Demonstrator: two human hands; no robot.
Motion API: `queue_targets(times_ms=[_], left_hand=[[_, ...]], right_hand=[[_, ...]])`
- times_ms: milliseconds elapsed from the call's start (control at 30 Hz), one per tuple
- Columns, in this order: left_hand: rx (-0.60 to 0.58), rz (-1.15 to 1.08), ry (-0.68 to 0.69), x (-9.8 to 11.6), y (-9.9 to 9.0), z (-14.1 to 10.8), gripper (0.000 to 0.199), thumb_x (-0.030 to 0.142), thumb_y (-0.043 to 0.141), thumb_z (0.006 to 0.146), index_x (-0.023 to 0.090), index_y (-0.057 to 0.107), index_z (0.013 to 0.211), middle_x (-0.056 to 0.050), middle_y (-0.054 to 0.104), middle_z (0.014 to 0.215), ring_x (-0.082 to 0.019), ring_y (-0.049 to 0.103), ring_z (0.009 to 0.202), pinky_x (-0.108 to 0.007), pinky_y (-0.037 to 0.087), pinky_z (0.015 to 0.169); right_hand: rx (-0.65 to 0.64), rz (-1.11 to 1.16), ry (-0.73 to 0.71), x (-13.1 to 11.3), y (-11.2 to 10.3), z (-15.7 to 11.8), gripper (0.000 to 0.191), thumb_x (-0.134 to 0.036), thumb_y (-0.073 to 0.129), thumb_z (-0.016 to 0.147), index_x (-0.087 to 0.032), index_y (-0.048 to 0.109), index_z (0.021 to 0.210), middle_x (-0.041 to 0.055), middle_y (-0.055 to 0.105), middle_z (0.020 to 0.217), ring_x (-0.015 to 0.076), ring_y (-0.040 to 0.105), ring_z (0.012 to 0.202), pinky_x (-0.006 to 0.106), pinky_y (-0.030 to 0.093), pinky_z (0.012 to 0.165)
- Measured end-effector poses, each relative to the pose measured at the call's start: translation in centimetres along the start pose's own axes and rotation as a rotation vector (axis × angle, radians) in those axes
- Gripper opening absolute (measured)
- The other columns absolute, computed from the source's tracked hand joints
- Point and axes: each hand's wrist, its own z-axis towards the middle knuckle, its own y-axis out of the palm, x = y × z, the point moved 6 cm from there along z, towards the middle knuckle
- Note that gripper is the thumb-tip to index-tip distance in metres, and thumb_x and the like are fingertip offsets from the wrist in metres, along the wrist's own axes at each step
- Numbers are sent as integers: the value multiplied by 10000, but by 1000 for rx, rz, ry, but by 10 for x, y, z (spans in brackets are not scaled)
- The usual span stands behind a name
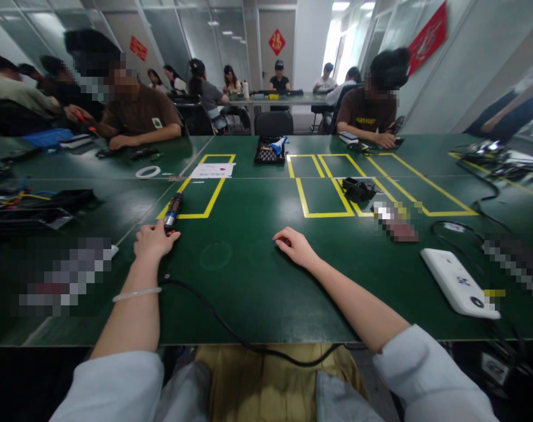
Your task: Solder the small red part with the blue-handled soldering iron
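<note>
My left hand (155, 241) is at the left on the green table (248, 293), its fingers at the near end of a dark cylindrical tool (173, 212) with a silver and blue band. The tool's far end points away, over the corner of a yellow tape outline. My right hand (296, 247) rests on the table near the middle, fingers curled together, with no object visible in it. A black cable (213, 313) runs from beside my left wrist over the table's front edge.
A white power bank (457, 281) with cables lies at the right. Beyond my right hand is a black device (358, 190). A black tray (269, 153) stands at the far middle, a white tape roll (148, 172) at the left. Two people sit opposite.
</note>
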Motion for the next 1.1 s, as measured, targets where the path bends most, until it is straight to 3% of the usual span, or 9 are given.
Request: queue_targets(times_ms=[167,367,600,867,1000,1100], left_hand=[[53,37,-95,-17,-6,-4,563,582,481,845,163,474,1220,-219,432,1322,-384,451,1168,-478,436,857],[219,-30,-77,-3,-18,-16,624,425,636,792,117,424,1291,-230,432,1324,-375,474,1185,-463,447,890],[158,-62,-63,-3,-17,-19,338,399,605,811,151,567,1039,-168,473,1237,-324,527,1109,-429,483,839],[143,-60,-100,-2,-22,-24,319,415,508,852,177,608,1041,-131,542,1171,-306,585,988,-415,482,755],[266,-83,-51,9,-32,-27,336,422,462,887,177,606,1065,-129,602,1124,-305,594,982,-417,477,770],[318,-252,109,37,-34,-32,349,418,443,906,173,583,1112,-99,661,1031,-256,620,947,-377,476,830]], right_hand=[[-8,-3,3,0,0,-1,114,-174,548,883,-189,651,929,23,595,879,112,535,687,244,437,679],[-13,-3,7,1,1,0,113,-179,549,881,-184,654,924,24,594,876,113,538,686,245,437,678],[-11,-2,4,1,2,0,109,-177,549,880,-186,652,915,20,589,863,113,534,681,245,439,676],[-14,-8,5,1,1,0,112,-180,550,882,-188,657,913,24,592,875,116,542,695,250,443,698],[-15,-5,4,-1,1,0,110,-175,550,880,-186,655,911,27,597,884,121,549,709,255,446,704],[-13,-6,14,1,1,0,112,-177,552,879,-187,652,927,29,602,891,120,550,707,253,446,697]])
